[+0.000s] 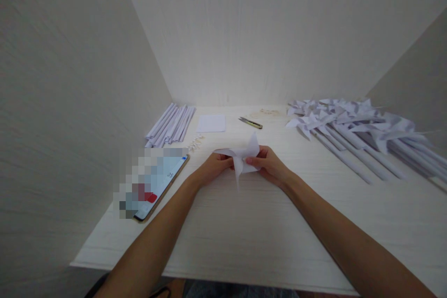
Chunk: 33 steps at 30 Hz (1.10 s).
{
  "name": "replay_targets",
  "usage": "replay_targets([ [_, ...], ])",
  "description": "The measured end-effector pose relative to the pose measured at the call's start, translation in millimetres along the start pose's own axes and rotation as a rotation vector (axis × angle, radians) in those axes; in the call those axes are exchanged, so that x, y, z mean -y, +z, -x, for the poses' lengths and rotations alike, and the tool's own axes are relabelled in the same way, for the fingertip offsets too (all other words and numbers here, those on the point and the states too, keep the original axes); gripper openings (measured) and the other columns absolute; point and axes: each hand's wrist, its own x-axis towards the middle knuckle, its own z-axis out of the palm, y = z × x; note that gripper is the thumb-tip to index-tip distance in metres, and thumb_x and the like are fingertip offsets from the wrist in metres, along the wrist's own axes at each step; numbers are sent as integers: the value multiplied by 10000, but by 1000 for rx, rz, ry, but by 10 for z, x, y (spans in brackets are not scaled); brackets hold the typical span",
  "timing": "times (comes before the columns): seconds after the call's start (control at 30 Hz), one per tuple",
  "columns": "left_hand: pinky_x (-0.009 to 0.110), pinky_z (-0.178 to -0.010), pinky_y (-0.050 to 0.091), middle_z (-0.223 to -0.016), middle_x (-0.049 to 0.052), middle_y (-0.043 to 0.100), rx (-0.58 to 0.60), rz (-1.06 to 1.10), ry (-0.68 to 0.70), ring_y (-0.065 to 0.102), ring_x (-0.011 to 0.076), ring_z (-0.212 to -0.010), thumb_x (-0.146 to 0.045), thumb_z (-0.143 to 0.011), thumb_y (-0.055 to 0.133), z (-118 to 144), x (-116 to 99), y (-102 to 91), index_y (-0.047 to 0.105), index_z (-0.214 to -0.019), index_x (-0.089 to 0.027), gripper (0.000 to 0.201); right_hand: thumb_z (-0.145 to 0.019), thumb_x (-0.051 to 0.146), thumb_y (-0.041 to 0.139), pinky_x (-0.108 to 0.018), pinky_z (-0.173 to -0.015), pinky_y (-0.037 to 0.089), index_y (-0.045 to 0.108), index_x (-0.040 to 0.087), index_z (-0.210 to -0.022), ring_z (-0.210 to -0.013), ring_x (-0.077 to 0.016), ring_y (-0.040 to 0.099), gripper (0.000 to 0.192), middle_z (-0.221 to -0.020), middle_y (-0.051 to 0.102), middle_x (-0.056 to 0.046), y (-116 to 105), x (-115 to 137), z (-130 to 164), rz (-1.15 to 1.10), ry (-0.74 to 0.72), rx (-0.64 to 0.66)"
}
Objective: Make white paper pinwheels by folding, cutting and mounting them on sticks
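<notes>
A white paper pinwheel is held above the middle of the table, its pointed blades spread out. My left hand grips its left side, fingers partly hidden under the paper. On the right side, my right hand is closed on the pinwheel with the thumb on top near its centre. Beyond my hands lie a pair of thread snips and a square stack of white paper. Small pale twisted pieces are scattered left of the pinwheel.
Rolled paper sticks lie in a pile at the back left. Several pinwheels on sticks are heaped along the right. A phone, partly blurred out, rests by the left edge. Walls enclose the white table.
</notes>
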Motion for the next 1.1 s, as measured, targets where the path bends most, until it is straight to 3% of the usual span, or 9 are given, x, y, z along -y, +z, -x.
replay_targets([
  [0.2,297,-711,404,-687,35,619,-12,85,21,544,151,-699,-339,-613,656,-33,55,-25,631,-740,-114,260,-432,220,771,-287,-596,436,670,166,-624,-543,-128,565,225,-569,648,-3,13,18,2,1,-5,-9],
  [0.4,228,-598,361,-623,-17,542,-25,201,27,482,90,-600,-261,-564,682,-9,-18,6,567,-646,-123,198,-415,203,777,-234,-529,415,674,161,-592,-509,-100,545,209,-573,659,-1,0,0,-1,-2,-2,-41],
  [0.6,212,-541,325,-569,-31,499,-47,204,5,449,75,-559,-218,-552,675,13,-32,10,531,-580,-125,173,-425,210,778,-232,-508,408,679,152,-588,-496,-104,546,199,-575,666,-12,-14,-16,8,14,27,0],
  [0.97,216,-573,356,-544,-1,524,-82,284,63,459,74,-539,-374,-603,637,-28,-16,-19,525,-538,-123,283,-444,180,760,-226,-580,436,689,161,-636,-546,-107,570,206,-598,674,5,11,-13,-16,-100,-51,-18],
  [1.03,214,-562,361,-544,-3,509,-124,227,98,460,75,-538,-399,-619,609,-49,-15,-48,497,-533,-133,301,-444,181,760,-223,-576,437,687,164,-624,-541,-107,568,195,-595,674,8,11,-2,-19,-130,-66,-32],
  [1.1,220,-562,378,-548,-5,496,-261,85,121,468,82,-541,-429,-634,564,-96,-47,-67,461,-539,-149,313,-442,183,761,-226,-579,441,687,163,-633,-543,-111,573,206,-597,676,7,8,11,-21,-155,-63,-46],
])
